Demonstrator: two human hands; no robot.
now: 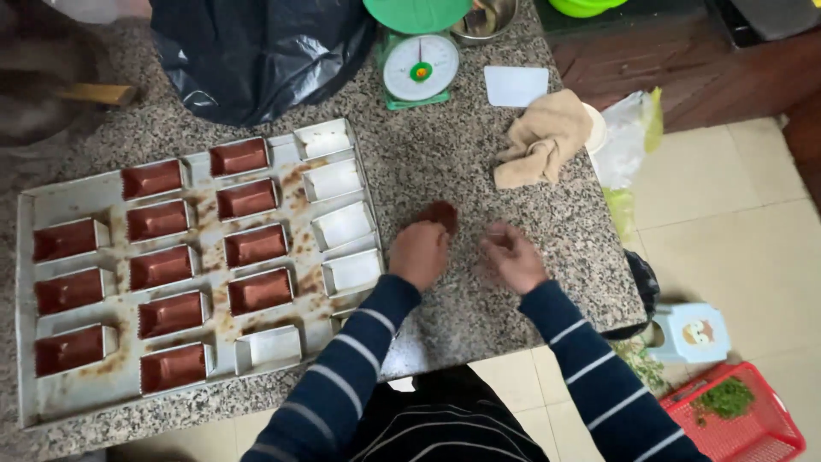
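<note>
At far left we note a metal tray [51, 393] of small rectangular moulds [162, 267], most filled brown and a few empty beside our work. Our left hand [418, 253] curls over a brown dough lump [440, 215] on the granite counter [445, 154], apparently shaping it. Our right hand [511, 257] rests just beside, fingers loosely curled and holding nothing.

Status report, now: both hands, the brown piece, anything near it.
Left hand on the brown piece, pressing it to the granite counter. Right hand empty beside it, fingers curled. Tray of tins to the left, tan cloth beyond.
</note>
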